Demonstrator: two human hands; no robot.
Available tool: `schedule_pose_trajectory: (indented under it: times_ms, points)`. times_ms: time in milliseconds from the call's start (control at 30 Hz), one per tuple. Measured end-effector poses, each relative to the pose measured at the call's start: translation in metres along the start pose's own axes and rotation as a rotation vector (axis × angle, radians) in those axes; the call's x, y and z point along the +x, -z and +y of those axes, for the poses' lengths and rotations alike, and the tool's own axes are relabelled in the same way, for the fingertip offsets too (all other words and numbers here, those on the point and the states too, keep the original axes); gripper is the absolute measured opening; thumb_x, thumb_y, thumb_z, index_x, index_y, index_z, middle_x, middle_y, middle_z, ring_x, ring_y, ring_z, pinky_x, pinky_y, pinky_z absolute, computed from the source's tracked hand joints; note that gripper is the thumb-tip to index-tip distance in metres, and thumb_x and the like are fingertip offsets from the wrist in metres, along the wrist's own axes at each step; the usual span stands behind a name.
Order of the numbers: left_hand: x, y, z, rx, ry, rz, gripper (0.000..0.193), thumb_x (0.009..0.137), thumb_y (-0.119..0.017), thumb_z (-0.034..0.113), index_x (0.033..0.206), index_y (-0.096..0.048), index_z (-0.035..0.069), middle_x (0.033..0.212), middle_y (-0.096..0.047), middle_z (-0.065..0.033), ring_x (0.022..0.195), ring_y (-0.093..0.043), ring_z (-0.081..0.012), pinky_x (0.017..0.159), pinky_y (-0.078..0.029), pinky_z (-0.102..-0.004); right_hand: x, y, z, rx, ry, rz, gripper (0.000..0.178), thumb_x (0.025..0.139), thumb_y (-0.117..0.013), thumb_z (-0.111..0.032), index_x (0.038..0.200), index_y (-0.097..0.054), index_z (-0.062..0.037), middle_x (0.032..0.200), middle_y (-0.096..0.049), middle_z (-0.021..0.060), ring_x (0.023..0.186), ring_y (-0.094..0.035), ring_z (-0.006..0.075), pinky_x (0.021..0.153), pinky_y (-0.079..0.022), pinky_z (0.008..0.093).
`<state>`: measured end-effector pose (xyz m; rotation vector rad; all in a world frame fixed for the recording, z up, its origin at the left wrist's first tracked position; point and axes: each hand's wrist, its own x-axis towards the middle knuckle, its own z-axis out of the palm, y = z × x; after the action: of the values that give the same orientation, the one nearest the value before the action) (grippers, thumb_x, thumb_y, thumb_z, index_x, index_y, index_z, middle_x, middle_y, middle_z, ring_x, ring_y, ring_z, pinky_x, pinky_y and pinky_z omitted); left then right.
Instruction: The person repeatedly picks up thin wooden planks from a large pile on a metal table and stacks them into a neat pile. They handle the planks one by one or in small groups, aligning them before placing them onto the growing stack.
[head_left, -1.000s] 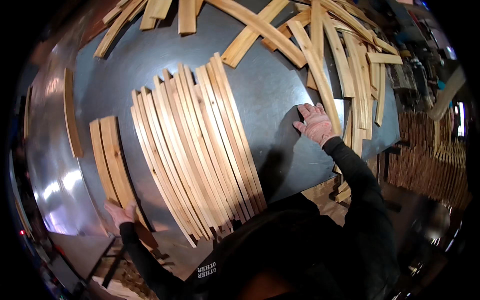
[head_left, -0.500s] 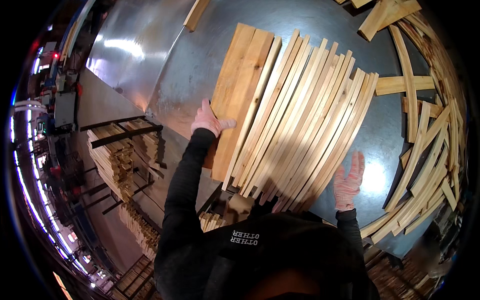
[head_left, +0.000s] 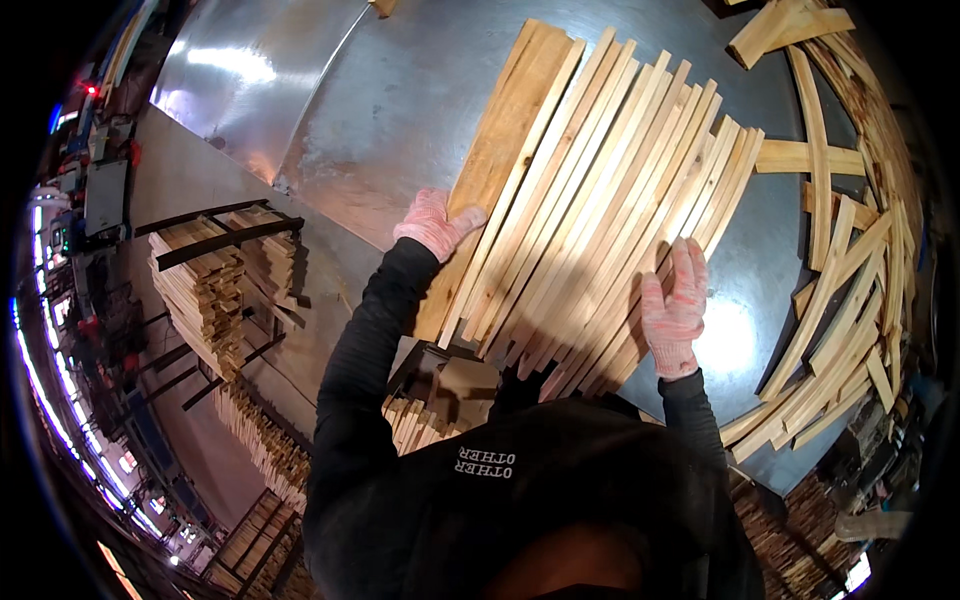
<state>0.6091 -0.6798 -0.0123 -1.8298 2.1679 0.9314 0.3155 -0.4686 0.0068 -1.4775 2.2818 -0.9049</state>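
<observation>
A row of pale wooden strips (head_left: 600, 200) lies side by side on a grey metal table (head_left: 390, 110), their ends uneven. Along the row's left side runs a wider, darker wooden board (head_left: 510, 110). My left hand (head_left: 440, 222), in a pinkish work glove, grips that board's left edge, its thumb over the upper face and its fingers partly hidden. My right hand (head_left: 675, 312), gloved alike, lies along the row's right side with the fingers stretched out; it seems to touch the outermost strips.
Loose wooden offcuts (head_left: 845, 290) are heaped along the table's right side. At the left, stacked strips (head_left: 200, 290) sit on a dark metal rack (head_left: 230, 240). More strips (head_left: 415, 425) stand below the table's near edge, beside a brown box (head_left: 465, 390).
My right hand has come left from the bare table to the row's side. The left hand has shifted right and up; one wide face shows at the left where two showed before.
</observation>
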Motion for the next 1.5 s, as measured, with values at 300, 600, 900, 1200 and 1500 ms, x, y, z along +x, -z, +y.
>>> schedule_pose_trajectory:
  times_ms: [300, 600, 900, 1200, 1500]
  points:
    - [0.019, 0.011, 0.0, -0.157, 0.094, -0.328, 0.091, 0.069, -0.076, 0.056, 0.13, -0.05, -0.007, 0.115, -0.063, -0.026, 0.113, -0.06, -0.0337, 0.096, -0.046, -0.0371, -0.03, -0.016, 0.039, 0.156, -0.567, 0.017, 0.068, 0.097, -0.056, -0.039, 0.146, -0.034, 0.0024, 0.134, -0.053, 0.0277, 0.122, -0.054, 0.0385, 0.1, -0.043, 0.0396]
    - [0.014, -0.027, -0.025, -0.398, -0.046, -0.117, 0.076, 0.075, -0.081, 0.04, 0.125, -0.046, -0.006, 0.11, -0.063, -0.02, 0.1, -0.061, -0.0257, 0.09, -0.049, -0.0351, -0.038, -0.032, 0.041, 0.142, -0.547, 0.154, 0.064, 0.096, -0.057, -0.037, 0.143, -0.038, 0.0037, 0.133, -0.052, 0.0274, 0.123, -0.051, 0.0402, 0.102, -0.041, 0.0428]
    - [-0.004, 0.019, 0.011, -0.24, 0.038, -0.088, 0.051, 0.08, -0.079, 0.026, 0.119, -0.057, 0.001, 0.107, -0.069, -0.0128, 0.096, -0.066, -0.0205, 0.087, -0.05, -0.0318, -0.035, -0.023, 0.047, 0.169, -0.507, 0.111, 0.068, 0.094, -0.061, -0.039, 0.145, -0.038, -0.0004, 0.132, -0.051, 0.0258, 0.122, -0.051, 0.0393, 0.103, -0.041, 0.0427]
    - [0.038, 0.072, -0.064, 0.486, 0.261, 0.337, 0.063, 0.076, -0.075, 0.044, 0.119, -0.051, 0.005, 0.123, -0.054, -0.021, 0.115, -0.056, -0.0388, 0.094, -0.048, -0.0494, -0.034, -0.01, 0.031, 0.173, -0.629, -0.011, 0.068, 0.092, -0.061, -0.041, 0.144, -0.04, -0.0023, 0.137, -0.049, 0.0258, 0.124, -0.05, 0.0398, 0.105, -0.04, 0.0427]
    - [-0.074, -0.051, 0.159, -0.371, -1.036, 0.019, 0.042, 0.08, -0.073, 0.02, 0.116, -0.059, 0.004, 0.115, -0.062, -0.0116, 0.108, -0.059, -0.0287, 0.091, -0.051, -0.0401, 0.063, 0.089, 0.13, -0.793, -0.32, 0.309, 0.103, 0.072, -0.073, -0.056, 0.149, -0.027, -0.0039, 0.142, -0.039, 0.0281, 0.134, -0.035, 0.0432, 0.113, -0.02, 0.0564]
